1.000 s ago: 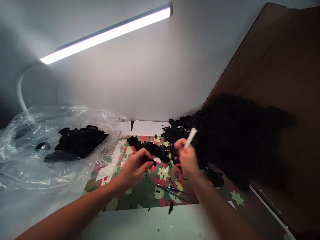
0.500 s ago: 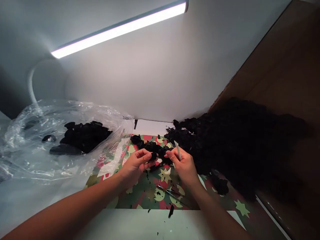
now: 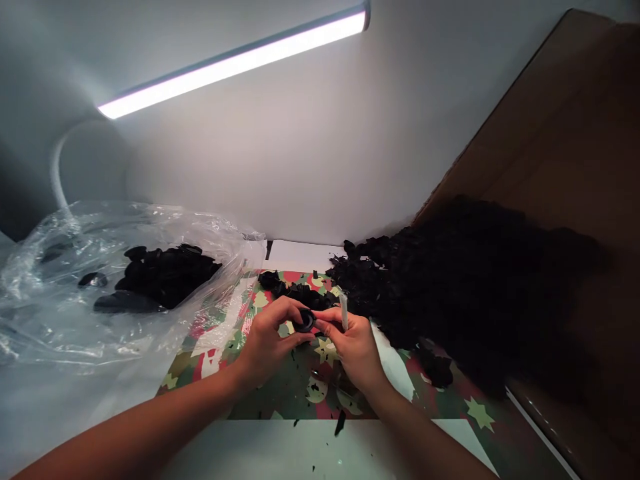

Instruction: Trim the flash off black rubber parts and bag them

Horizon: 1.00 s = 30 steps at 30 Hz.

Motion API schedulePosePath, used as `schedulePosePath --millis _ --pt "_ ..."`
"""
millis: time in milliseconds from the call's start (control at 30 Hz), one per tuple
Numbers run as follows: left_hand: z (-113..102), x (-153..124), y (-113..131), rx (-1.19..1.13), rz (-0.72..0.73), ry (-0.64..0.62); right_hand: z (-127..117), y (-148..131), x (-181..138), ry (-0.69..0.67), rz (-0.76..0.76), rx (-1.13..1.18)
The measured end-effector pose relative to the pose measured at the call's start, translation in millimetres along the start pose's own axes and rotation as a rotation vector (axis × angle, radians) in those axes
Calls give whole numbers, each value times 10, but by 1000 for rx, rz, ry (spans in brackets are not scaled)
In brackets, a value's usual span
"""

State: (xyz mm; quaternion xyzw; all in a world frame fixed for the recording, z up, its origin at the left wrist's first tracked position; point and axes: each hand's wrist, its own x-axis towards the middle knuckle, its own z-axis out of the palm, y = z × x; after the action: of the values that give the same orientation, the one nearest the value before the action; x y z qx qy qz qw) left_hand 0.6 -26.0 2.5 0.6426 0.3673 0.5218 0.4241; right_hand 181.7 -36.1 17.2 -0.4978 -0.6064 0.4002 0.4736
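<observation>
Between thumb and fingers, my left hand (image 3: 265, 343) pinches a small black round piece (image 3: 305, 321) that looks like a hollow rubber cup, its open side tilted toward me. My right hand (image 3: 357, 350) is closed around a slim tool with a pale handle (image 3: 344, 310), which sticks up above the knuckles. The tool's working end is hidden. Right fingertips touch the black piece's right edge. Under both hands lies patterned paper (image 3: 280, 393) with stars, strewn with black scraps. A row of black bits (image 3: 295, 291) lies just behind them.
A clear plastic bag (image 3: 65, 320) holding black rounded pieces (image 3: 167, 277) lies at left. A big heap of black scraps (image 3: 450, 287) fills the right, against a cardboard wall (image 3: 560, 133). A lit lamp bar (image 3: 235, 63) hangs above. A thin metal tool (image 3: 317, 375) lies partly hidden near my right wrist.
My hands have come together; the right fingers now touch the black piece. The left hand has turned the piece so its hollow side shows. The pale handle has tipped more upright.
</observation>
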Motion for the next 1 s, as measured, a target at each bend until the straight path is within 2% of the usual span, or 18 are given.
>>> schedulePosePath --millis 133,267,567,700,800,867,900,1000 --pt "-23 16 23 158 88 9 21 -73 -14 36 -121 -139" --pt "-10 31 111 195 54 -21 7 -107 -15 41 -248 -282" --pt "-14 134 143 102 -63 -148 69 -98 19 53 -139 -341" --pt "-46 147 154 -43 -173 -214 23 -65 90 95 -116 -328" --pt "-68 104 221 -187 -237 -351 -178 15 220 248 -63 -292" --pt "-72 80 246 -318 -275 -412 -317 60 296 278 -41 -275" --pt "-68 74 244 -396 -298 -399 -361 74 317 261 -36 -264" --pt "-40 81 193 -641 -400 -288 -353 75 299 102 -36 -227"
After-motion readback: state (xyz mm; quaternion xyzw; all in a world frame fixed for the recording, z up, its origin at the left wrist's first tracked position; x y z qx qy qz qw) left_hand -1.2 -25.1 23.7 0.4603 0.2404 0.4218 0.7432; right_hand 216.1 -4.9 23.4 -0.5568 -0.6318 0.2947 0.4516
